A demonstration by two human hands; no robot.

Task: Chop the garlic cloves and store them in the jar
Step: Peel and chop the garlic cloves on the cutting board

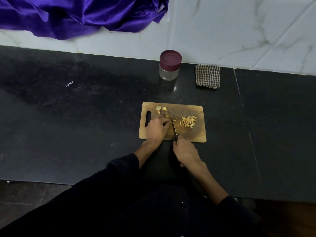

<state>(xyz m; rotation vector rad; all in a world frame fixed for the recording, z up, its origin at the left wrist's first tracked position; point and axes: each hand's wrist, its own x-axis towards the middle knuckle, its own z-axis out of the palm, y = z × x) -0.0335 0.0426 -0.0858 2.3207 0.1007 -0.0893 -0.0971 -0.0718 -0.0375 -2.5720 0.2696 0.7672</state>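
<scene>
A wooden cutting board [191, 134] lies on the black counter. A pile of chopped garlic [188, 121] sits on its right half. A few whole cloves [161, 108] lie near its far left corner. My left hand [156, 130] rests on the board with curled fingers pinching a clove against it, right beside the blade. My right hand [185, 151] grips the handle of a knife [174, 128], whose blade points away from me onto the board. A clear jar [169, 66] with a maroon lid on stands behind the board, near the wall.
A folded checked cloth [207, 76] lies right of the jar by the wall. Purple satin fabric [77, 14] drapes over the white marble ledge at the far left. The counter's front edge [51, 183] runs close to my body.
</scene>
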